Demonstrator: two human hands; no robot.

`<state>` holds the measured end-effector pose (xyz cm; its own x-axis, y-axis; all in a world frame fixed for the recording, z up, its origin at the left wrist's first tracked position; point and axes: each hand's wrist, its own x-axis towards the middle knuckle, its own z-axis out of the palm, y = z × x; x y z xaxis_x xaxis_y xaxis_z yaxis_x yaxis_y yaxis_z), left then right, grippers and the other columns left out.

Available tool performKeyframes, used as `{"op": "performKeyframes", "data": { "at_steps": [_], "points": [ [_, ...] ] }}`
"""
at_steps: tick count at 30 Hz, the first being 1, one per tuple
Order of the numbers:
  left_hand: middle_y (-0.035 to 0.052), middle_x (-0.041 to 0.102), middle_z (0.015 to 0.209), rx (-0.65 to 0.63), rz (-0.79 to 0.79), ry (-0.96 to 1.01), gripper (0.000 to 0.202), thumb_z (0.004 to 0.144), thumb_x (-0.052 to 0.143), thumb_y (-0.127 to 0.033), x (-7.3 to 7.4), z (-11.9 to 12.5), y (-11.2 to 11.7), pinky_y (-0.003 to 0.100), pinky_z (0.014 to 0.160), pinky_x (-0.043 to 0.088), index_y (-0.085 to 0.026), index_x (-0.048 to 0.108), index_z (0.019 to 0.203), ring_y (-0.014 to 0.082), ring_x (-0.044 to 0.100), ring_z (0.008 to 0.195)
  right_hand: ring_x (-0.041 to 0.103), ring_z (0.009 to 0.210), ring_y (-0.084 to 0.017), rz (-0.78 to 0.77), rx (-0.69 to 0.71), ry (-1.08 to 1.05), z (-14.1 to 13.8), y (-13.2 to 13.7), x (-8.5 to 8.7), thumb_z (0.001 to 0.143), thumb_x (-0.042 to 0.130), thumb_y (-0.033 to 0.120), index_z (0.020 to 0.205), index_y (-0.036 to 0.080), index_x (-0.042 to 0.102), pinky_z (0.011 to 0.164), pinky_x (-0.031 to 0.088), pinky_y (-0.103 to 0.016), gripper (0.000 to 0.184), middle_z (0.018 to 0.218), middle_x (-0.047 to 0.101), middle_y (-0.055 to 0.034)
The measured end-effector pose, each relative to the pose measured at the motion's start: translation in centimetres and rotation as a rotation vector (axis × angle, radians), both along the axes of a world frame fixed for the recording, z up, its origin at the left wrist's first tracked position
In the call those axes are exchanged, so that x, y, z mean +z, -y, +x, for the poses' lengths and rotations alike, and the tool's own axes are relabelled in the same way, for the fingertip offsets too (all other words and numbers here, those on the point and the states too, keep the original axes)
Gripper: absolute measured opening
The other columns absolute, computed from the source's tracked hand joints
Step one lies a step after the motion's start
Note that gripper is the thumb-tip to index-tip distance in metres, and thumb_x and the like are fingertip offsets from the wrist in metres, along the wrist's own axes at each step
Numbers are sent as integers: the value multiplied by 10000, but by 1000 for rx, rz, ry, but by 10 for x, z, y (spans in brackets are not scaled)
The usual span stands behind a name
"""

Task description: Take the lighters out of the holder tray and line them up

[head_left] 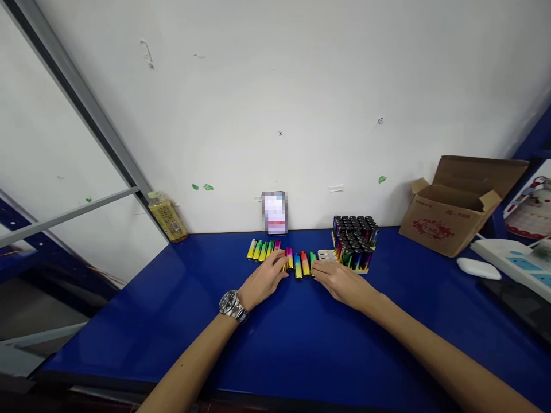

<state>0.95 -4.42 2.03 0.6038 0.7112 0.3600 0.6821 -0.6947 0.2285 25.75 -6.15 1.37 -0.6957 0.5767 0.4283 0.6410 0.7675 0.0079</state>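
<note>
Tabletop glossy blue, wall scuffed white, left hand and right hand at tubes, finger grips unclear

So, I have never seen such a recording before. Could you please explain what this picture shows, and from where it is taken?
There is no robot: you see a person's left hand, with a watch on the wrist, and right hand. The camera is worn on the head, looking forward and down. Both hands are at a row of colourful lighter-like sticks on the blue table; whether either grip is closed on one is hard to tell. To the right, a dark-topped upright group stands beside white holes. Farther out are a bottle, a phone-like screen and an open cardboard box.
</note>
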Motion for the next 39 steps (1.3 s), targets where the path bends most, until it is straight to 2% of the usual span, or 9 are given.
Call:
{"op": "performKeyframes", "data": {
  "at_steps": [3, 6, 11, 15, 19, 25, 31, 34, 39],
  "points": [
    [193, 445, 1426, 67, 56, -55, 461, 922, 543, -373, -1, -5, -8, 479, 1069, 413, -164, 466, 1326, 308, 428, 1343, 607, 1082, -268, 36, -84, 36, -7, 7, 8, 960, 455, 264, 1138, 134, 635, 966, 461, -457, 284, 1114, 678, -142],
    [213, 405, 1473, 98, 94, -153, 645, 909, 505, -523, -2, -8, -19, 508, 1111, 334, -137, 397, 1414, 328, 363, 1385, 492, 1249, -358, 8, -213, 42, -24, 11, 11, 938, 464, 433, 1323, 90, 534, 1032, 377, -520, 520, 1321, 579, -197],
    [164, 423, 1485, 109, 164, -335, 562, 1004, 247, -466, -6, -9, -38, 468, 1135, 283, -154, 374, 1453, 271, 333, 1411, 261, 1415, -402, -207, -407, 79, -61, 3, 9, 918, 373, 600, 1476, 81, 352, 1114, 232, -546, 762, 1515, 345, -234],
    [175, 442, 1469, 196, 232, -409, 575, 1008, 197, -456, -10, -5, -44, 466, 1105, 324, -140, 385, 1451, 282, 369, 1390, 187, 1437, -415, -351, -503, 60, -78, -10, 11, 874, 351, 694, 1512, 116, 282, 1108, 180, -586, 863, 1556, 243, -238],
    [176, 464, 1451, 292, 250, -389, 588, 1009, 160, -443, -7, -6, -47, 474, 1092, 339, -125, 435, 1420, 296, 404, 1364, 195, 1436, -410, -367, -509, 41, -82, -19, 11, 885, 347, 675, 1507, 171, 308, 1103, 166, -585, 801, 1554, 262, -228],
    [169, 464, 1451, 479, 142, -232, 614, 1001, 139, -461, -8, -37, -62, 461, 1090, 348, -132, 458, 1409, 302, 392, 1370, 223, 1432, -388, -387, -488, 75, -84, -33, 6, 941, 254, 604, 1500, 104, 304, 1106, 207, -517, 752, 1516, 323, -262],
    [91, 399, 1513, 355, -13, -144, 629, 997, 92, -493, -22, -51, -69, 462, 1146, 274, -180, 342, 1482, 236, 272, 1438, 137, 1460, -367, -482, -431, 124, -81, -47, 14, 941, 208, 623, 1527, 86, 213, 1130, 182, -489, 795, 1561, 234, -238],
    [98, 347, 1541, 383, -45, -155, 647, 987, 115, -533, -19, -45, -66, 469, 1146, 269, -190, 346, 1484, 261, 239, 1449, 114, 1466, -359, -499, -422, 138, -78, -53, 17, 935, 207, 636, 1531, 83, 197, 1139, 164, -487, 813, 1571, 207, -230],
    [79, 336, 1550, 401, -70, -212, 604, 978, 179, -563, -10, -33, -63, 489, 1138, 263, -276, 370, 1474, 296, 252, 1444, 94, 1469, -358, -504, -381, 160, -76, -63, 18, 902, 218, 690, 1534, 68, 167, 1146, 142, -488, 887, 1583, 164, -222]
  ]
}}
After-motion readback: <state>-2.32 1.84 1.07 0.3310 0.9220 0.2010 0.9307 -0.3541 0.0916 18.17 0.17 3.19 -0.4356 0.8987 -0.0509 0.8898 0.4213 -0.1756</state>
